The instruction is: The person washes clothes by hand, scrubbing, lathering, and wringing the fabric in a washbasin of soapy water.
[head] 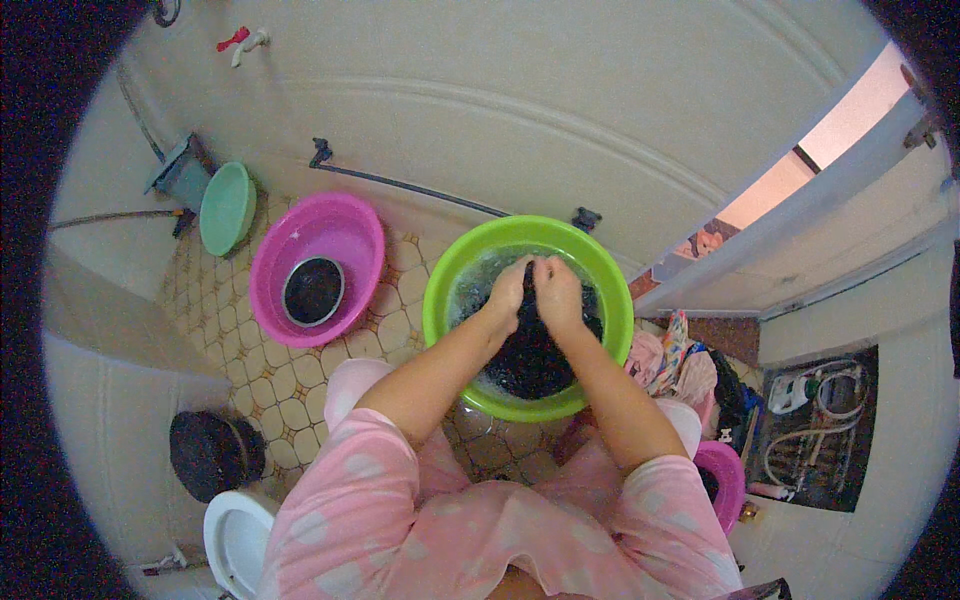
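Before me on the tiled floor stands a lime-green plastic basin (622, 307). Dark cloth (529, 360) lies in it, in water with white suds along the inner wall. My left hand (508, 294) and my right hand (559, 294) are close together over the basin's far half. Both grip a bunched part of the dark cloth, a bit of which shows between them. The fingertips are partly hidden by the backs of the hands. What kind of garment the cloth is, I cannot tell.
Left stands a pink basin (360, 300) with a dark-filled round bowl (313, 291) inside. A mint-green basin (227, 208) leans farther back. A clothes pile (690, 375) and another pink tub (729, 487) lie right. A black round container (206, 454) and white toilet (238, 544) stand lower left.
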The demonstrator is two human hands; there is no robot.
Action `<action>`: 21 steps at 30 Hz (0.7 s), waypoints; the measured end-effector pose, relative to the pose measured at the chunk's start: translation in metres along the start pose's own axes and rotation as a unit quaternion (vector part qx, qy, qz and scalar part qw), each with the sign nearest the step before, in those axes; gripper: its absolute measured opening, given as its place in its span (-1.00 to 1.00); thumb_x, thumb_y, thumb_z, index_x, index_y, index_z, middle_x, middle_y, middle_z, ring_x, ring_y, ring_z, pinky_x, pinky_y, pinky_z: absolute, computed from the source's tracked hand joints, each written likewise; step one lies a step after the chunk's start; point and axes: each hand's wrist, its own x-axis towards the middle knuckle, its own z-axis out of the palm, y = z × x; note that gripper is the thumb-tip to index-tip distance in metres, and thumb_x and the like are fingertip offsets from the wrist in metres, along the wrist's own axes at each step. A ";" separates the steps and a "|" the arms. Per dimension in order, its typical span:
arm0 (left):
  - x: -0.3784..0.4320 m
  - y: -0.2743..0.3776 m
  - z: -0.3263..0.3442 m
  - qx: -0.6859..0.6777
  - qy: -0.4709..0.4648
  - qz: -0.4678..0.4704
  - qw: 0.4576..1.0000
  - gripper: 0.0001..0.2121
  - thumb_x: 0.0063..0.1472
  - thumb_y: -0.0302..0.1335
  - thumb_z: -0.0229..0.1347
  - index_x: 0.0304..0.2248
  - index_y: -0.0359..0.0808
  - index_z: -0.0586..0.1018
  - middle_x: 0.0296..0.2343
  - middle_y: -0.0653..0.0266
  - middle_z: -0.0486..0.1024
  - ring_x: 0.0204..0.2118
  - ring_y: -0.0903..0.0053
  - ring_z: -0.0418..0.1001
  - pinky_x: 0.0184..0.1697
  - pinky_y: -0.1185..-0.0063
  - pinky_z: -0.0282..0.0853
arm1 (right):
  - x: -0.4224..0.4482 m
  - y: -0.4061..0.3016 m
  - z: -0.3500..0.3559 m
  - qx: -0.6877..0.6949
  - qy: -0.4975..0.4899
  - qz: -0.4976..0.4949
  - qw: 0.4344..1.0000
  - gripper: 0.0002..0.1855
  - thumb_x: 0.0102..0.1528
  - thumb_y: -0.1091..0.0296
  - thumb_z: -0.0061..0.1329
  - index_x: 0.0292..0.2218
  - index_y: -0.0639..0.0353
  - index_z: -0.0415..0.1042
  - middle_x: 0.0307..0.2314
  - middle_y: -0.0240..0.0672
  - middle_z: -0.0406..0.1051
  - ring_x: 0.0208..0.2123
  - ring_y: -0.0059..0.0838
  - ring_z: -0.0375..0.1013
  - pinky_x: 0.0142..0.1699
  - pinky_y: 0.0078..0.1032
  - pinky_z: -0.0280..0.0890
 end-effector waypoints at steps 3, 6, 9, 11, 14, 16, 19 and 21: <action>0.002 0.003 0.001 0.105 -0.007 0.020 0.994 -0.77 0.14 -0.29 -0.11 -0.29 -0.24 0.41 -0.38 0.23 0.42 -0.30 0.43 0.36 -0.22 0.49 0.26 | 0.016 0.032 -0.007 0.003 0.011 0.062 0.998 -0.60 0.08 0.07 -0.28 -0.44 0.30 0.32 -0.45 0.06 0.34 -0.39 0.05 0.32 -0.27 -0.21 0.19; -0.021 0.029 0.003 0.428 0.060 0.278 0.858 -0.47 -0.10 -0.39 0.12 -0.08 -0.13 0.25 -0.20 -0.07 0.21 -0.13 0.09 0.18 -0.05 0.39 0.11 | 0.018 0.048 -0.013 0.039 -0.020 0.085 0.995 -0.57 -0.03 0.02 -0.09 -0.35 0.27 0.29 -0.34 0.08 0.29 -0.30 0.02 0.30 -0.17 -0.25 0.17; -0.030 0.023 -0.008 0.598 0.075 0.251 0.757 -0.43 -0.14 -0.43 0.11 -0.06 -0.09 0.20 -0.22 -0.13 0.20 -0.15 0.01 0.18 -0.05 0.32 0.12 | 0.003 0.062 -0.009 -0.042 -0.094 0.009 0.995 -0.42 -0.15 0.01 0.05 -0.19 0.19 0.22 -0.16 0.13 0.11 -0.26 0.08 0.27 -0.05 -0.27 0.14; -0.025 0.014 -0.018 0.615 0.066 0.229 0.752 -0.38 -0.16 -0.42 0.10 -0.03 -0.05 0.19 -0.20 -0.17 0.12 -0.11 -0.06 0.12 -0.03 0.26 0.09 | 0.002 0.064 -0.008 -0.038 -0.173 0.064 0.982 -0.22 -0.24 0.01 0.12 -0.05 0.12 0.09 -0.07 0.13 -0.06 -0.17 0.15 0.22 0.02 -0.26 0.10; -0.024 0.008 -0.028 0.671 0.078 0.191 0.712 -0.38 -0.13 -0.40 0.09 0.00 -0.05 0.18 -0.18 -0.21 0.13 -0.11 -0.06 0.14 -0.02 0.27 0.10 | -0.002 0.059 -0.004 -0.081 -0.224 0.096 0.967 -0.22 -0.20 0.01 0.08 -0.01 0.10 0.06 -0.06 0.17 -0.03 -0.07 0.14 0.15 0.02 -0.23 0.10; -0.018 0.004 -0.021 0.697 0.049 0.185 0.692 -0.39 -0.09 -0.39 0.06 0.02 -0.09 0.17 -0.08 -0.27 0.07 -0.07 -0.08 0.12 -0.02 0.26 0.10 | 0.001 0.083 0.005 -0.131 -0.241 0.098 0.957 -0.23 -0.14 0.06 0.03 0.04 0.07 0.00 -0.01 0.19 -0.09 -0.02 0.12 0.09 0.02 -0.20 0.10; -0.011 -0.001 -0.022 0.721 0.053 0.145 0.675 -0.43 -0.03 -0.38 0.01 0.02 -0.14 0.16 -0.01 -0.30 -0.04 -0.03 -0.09 0.09 -0.02 0.22 0.11 | -0.001 0.086 0.016 -0.201 -0.242 0.127 0.941 -0.28 -0.07 0.11 -0.06 0.07 0.03 -0.05 0.02 0.15 -0.10 -0.01 0.09 0.09 0.03 -0.18 0.10; -0.005 -0.001 -0.021 0.730 0.049 0.122 0.670 -0.48 -0.01 -0.36 -0.02 0.01 -0.16 0.19 -0.03 -0.26 0.04 -0.04 -0.05 0.13 -0.03 0.24 0.13 | -0.004 0.078 0.018 -0.206 -0.213 0.131 0.946 -0.34 -0.04 0.16 -0.10 0.04 0.17 -0.01 -0.01 0.13 -0.01 -0.02 0.06 0.11 0.04 -0.24 0.07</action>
